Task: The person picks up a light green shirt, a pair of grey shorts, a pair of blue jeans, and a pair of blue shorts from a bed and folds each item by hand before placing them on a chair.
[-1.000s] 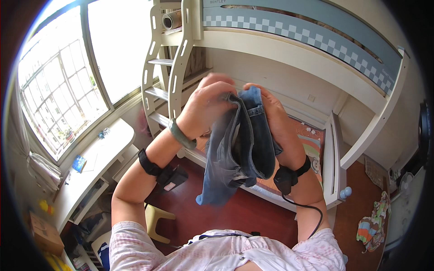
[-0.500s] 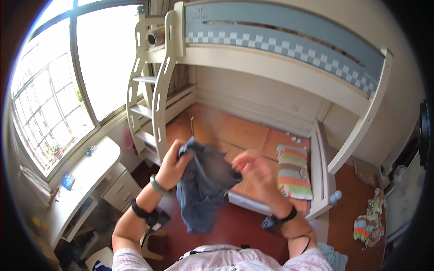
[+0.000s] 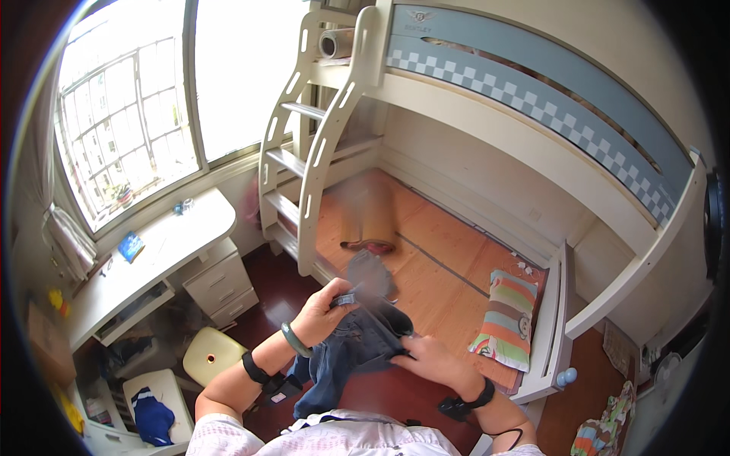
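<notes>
Dark blue denim trousers (image 3: pixel 344 356) hang bunched in front of my body, their lower part reaching toward my waist. My left hand (image 3: pixel 321 313), with a green bangle at the wrist, is closed on the top edge, which looks like a waistband. On the other side, my right hand (image 3: pixel 433 360) pinches the dark edge of the opening. Just beyond my left hand is a blurred grey-blue cloth piece (image 3: pixel 371 273); I cannot tell whether it belongs to the trousers. Both wrists wear black straps.
Ahead stands a bunk bed with a ladder (image 3: pixel 312 163), an orange-brown mat (image 3: pixel 449 285), a tan roll (image 3: pixel 368 224) and a striped pillow (image 3: pixel 506 319). On the left are a white desk (image 3: pixel 163 254), a cream stool (image 3: pixel 217 356) and a chair holding blue cloth (image 3: pixel 152 418).
My view has swung left. The trousers have come lower and nearer my body, opening spread between the hands. My right hand, earlier blurred with fingers raised beside the edge, now grips it.
</notes>
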Tool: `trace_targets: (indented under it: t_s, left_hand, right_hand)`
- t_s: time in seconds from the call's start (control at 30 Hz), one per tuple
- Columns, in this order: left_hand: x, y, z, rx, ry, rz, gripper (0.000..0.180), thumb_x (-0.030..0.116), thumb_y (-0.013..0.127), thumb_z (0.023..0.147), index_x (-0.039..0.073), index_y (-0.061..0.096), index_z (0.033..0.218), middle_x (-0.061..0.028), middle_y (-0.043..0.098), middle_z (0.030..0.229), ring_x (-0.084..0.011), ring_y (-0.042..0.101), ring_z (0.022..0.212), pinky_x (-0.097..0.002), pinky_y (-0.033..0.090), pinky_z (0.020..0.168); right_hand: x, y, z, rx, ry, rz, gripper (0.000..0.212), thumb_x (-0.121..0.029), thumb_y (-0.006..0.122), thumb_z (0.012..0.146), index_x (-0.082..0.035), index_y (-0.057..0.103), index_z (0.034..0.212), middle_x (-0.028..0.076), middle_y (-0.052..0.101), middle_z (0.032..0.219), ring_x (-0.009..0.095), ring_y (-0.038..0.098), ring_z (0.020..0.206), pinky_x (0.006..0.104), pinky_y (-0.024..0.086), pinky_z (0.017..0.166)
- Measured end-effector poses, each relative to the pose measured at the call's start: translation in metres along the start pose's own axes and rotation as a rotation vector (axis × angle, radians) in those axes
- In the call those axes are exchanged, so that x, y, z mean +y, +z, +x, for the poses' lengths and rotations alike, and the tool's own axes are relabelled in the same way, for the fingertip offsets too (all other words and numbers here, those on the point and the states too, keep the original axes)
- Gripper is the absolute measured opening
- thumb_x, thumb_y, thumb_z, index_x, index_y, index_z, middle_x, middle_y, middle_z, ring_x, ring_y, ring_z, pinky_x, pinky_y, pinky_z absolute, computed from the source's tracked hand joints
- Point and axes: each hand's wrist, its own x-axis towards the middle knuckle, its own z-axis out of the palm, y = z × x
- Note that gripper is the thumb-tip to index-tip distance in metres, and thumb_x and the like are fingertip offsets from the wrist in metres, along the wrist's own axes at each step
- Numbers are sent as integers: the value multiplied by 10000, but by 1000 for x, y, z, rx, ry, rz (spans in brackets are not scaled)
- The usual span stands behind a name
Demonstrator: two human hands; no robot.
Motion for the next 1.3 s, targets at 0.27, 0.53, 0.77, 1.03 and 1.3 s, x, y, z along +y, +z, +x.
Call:
trace_targets:
  t_s: [0.27,0.53,0.77,1.03,1.3]
  left_hand:
    - [0,-30,-13,83,-47,-181,184,0,577,850,31,511,1019,35,486,837,-46,430,797,-187,387,724]
    - [-10,-39,-34,-141,-47,-511,195,26,550,869,33,492,1055,38,471,884,-40,413,811,-193,370,741]
    - [1,-16,-37,-263,-116,-389,265,33,603,827,19,506,1073,4,522,921,-71,472,873,-228,411,788]
    - [14,15,-50,-256,-46,-184,288,142,651,822,12,511,1038,-95,558,878,-175,526,823,-288,437,742]
    - [3,-10,-69,-186,15,-205,564,212,761,705,37,480,1162,-147,566,1059,-266,546,991,-338,440,859]
  right_hand:
    - [18,-37,2,145,47,405,205,-208,701,770,-38,587,777,67,555,678,149,521,641,278,419,593]
    - [9,-30,16,468,11,411,218,-153,702,781,-22,530,757,32,491,637,94,427,579,243,373,524]
    - [19,-18,1,501,38,408,488,-346,726,742,-18,509,1031,90,524,979,177,499,874,301,409,759]
    - [-44,13,14,139,-10,384,546,-138,728,721,-10,469,1185,167,586,955,240,580,907,324,454,784]
    - [-46,-2,28,73,-56,417,151,-65,556,845,34,552,959,91,556,743,122,510,704,261,424,655]
